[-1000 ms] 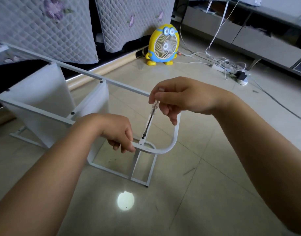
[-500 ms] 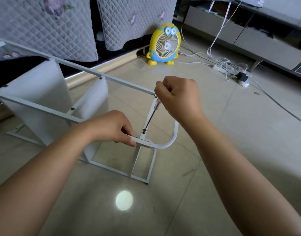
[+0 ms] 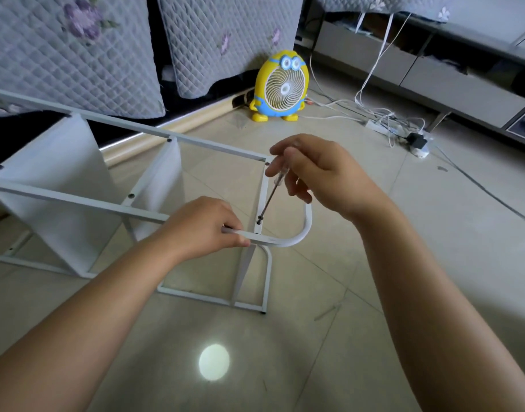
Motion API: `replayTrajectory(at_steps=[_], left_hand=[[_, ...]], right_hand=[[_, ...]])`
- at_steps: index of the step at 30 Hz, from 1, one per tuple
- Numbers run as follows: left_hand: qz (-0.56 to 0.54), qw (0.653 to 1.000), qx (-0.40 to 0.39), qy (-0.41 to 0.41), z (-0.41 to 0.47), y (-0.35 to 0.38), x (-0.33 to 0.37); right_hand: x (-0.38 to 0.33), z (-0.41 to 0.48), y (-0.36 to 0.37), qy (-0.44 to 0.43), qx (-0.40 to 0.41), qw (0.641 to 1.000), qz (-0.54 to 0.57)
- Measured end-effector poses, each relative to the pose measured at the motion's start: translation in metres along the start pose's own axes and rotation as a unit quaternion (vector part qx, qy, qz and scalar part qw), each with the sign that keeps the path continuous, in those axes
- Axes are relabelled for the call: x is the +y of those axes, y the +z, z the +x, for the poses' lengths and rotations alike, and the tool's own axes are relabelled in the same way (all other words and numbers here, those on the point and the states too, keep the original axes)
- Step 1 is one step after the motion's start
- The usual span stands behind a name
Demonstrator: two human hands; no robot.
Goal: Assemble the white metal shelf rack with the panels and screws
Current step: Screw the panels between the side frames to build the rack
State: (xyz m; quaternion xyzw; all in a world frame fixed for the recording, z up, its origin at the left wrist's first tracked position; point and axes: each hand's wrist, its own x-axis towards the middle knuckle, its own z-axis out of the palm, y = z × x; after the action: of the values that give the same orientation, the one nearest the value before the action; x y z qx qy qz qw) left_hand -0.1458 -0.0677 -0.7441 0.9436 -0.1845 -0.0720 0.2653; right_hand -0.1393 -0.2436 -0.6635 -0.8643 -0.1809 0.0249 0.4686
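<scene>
The white metal shelf rack (image 3: 77,200) lies on its side on the tiled floor (image 3: 389,292), left of centre. Its long rails run from the left edge toward the middle. Two white panels (image 3: 56,185) stand between the rails, and dark screw heads show where they join.

At the near end of the rack, a curved white bar (image 3: 297,237) sweeps round from a rail to an upright crosspiece. The left hand (image 3: 201,227) grasps this bar, with fingers and thumb curled round its flat end beside the crosspiece.

The right hand (image 3: 320,173) is above and to the right. Its fingertips pinch the clear handle of a slim screwdriver (image 3: 270,194), and the other fingers are loosely curled below. The shaft slants down and to the left, and its tip meets a dark screw (image 3: 259,218) on the crosspiece just above the curved bar.

A round patch of light (image 3: 213,362) lies on the floor between the forearms. Further back, a yellow and blue cartoon fan (image 3: 280,86) stands on the floor. Grey quilted covers (image 3: 77,55) with purple flowers hang behind the rack. To the right, white cables and a power strip (image 3: 383,123) lie tangled near a low grey cabinet (image 3: 433,69).
</scene>
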Motion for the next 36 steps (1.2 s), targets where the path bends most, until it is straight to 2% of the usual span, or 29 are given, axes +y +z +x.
replayTrajectory(at_steps=[5, 11, 13, 15, 17, 18, 19, 20, 22, 24, 28, 32, 36], left_hand=[[0.02, 1.0, -0.001, 0.014, 0.002, 0.002, -0.002], [0.064, 0.997, -0.004, 0.033, 0.003, 0.002, -0.004], [0.07, 0.997, -0.008, 0.038, 0.003, 0.002, -0.004], [0.076, 0.996, -0.01, 0.043, 0.002, 0.003, -0.005], [0.084, 0.995, -0.015, 0.048, 0.003, 0.003, -0.005], [0.087, 0.995, -0.018, 0.05, 0.004, 0.003, -0.005], [0.089, 0.994, -0.022, 0.052, 0.005, 0.003, -0.005], [0.091, 0.994, -0.026, 0.055, 0.005, 0.003, -0.005], [0.092, 0.993, -0.03, 0.063, 0.006, 0.003, -0.005], [0.08, 0.994, -0.032, 0.064, 0.008, 0.003, -0.007], [0.069, 0.995, -0.028, 0.07, 0.009, 0.004, -0.011], [0.055, 0.996, -0.025, 0.07, 0.01, 0.004, -0.01], [0.063, 0.995, -0.015, 0.074, 0.008, 0.005, -0.01]], right_hand=[[-0.005, 0.007, 0.011, -0.019, 0.021, 1.0, 0.008], [0.003, 0.012, 0.02, -0.009, 0.151, 0.988, 0.0], [0.003, 0.013, 0.014, -0.02, 0.132, 0.991, -0.017], [0.001, 0.015, 0.006, -0.136, 0.07, 0.975, -0.16], [-0.002, 0.02, -0.004, -0.246, 0.03, 0.911, -0.329], [-0.004, 0.022, -0.008, -0.261, 0.017, 0.886, -0.383], [-0.005, 0.023, -0.01, -0.256, -0.013, 0.874, -0.413], [-0.008, 0.023, -0.013, -0.23, -0.05, 0.877, -0.419], [-0.011, 0.024, -0.022, -0.179, -0.138, 0.896, -0.383], [-0.013, 0.025, -0.032, -0.171, -0.184, 0.91, -0.33], [-0.015, 0.026, -0.036, -0.185, -0.173, 0.913, -0.321], [-0.021, 0.02, -0.035, -0.117, -0.161, 0.928, -0.316], [-0.032, 0.02, -0.022, -0.039, -0.155, 0.923, -0.35]])
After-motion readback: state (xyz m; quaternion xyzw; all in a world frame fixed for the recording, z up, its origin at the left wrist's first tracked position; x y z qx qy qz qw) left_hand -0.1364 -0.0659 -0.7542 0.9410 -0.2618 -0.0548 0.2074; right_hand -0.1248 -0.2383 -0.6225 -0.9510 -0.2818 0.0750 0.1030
